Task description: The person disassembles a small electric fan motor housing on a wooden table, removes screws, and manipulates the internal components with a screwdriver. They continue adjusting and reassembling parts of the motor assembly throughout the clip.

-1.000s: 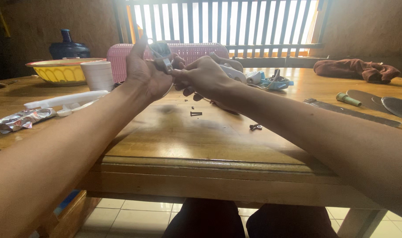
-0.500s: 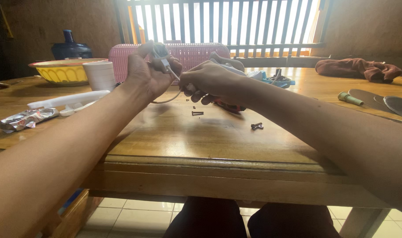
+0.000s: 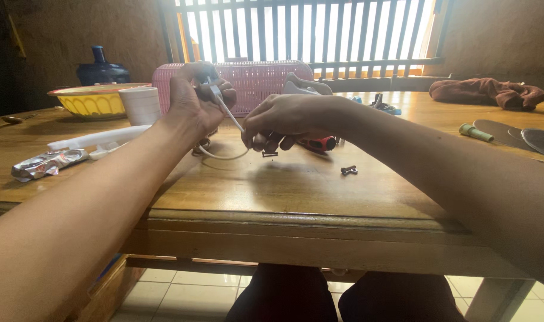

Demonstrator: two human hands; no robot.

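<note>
Head view, only cam. Left hand [image 3: 191, 104] raised above bench [image 3: 272, 191], closed round small grey-white part [image 3: 209, 89]; exact shape not readable. Thin white cable [image 3: 227, 113] runs from that part down-right to right hand [image 3: 287, 119], then loops slack onto bench under both hands. Right hand closed too, fingers curled over cable end and a red-handled tool [image 3: 316, 144] lying beneath it; can't tell if tool is gripped or just covered.

Loose bits on bench: dark screw [image 3: 270, 154] just below right hand, second small screw [image 3: 348, 170] further right, apart from it.

Behind hands: pink plastic basket [image 3: 260, 80], touching neither hand. Left side: white cup [image 3: 139, 105] next to yellow bowl [image 3: 93, 101], dark blue jug [image 3: 102, 70] behind bowl, white tube [image 3: 96, 138] lying flat, crumpled foil wrapper [image 3: 45, 164] near bench edge. Right side: brown cloth [image 3: 489, 92] at far edge, green-tipped tool [image 3: 476, 132], round metal discs [image 3: 537, 140] at frame edge. Barred window [image 3: 307, 30] at back, bright. Tiled floor [image 3: 182, 295] and dark-clad knees under bench.
</note>
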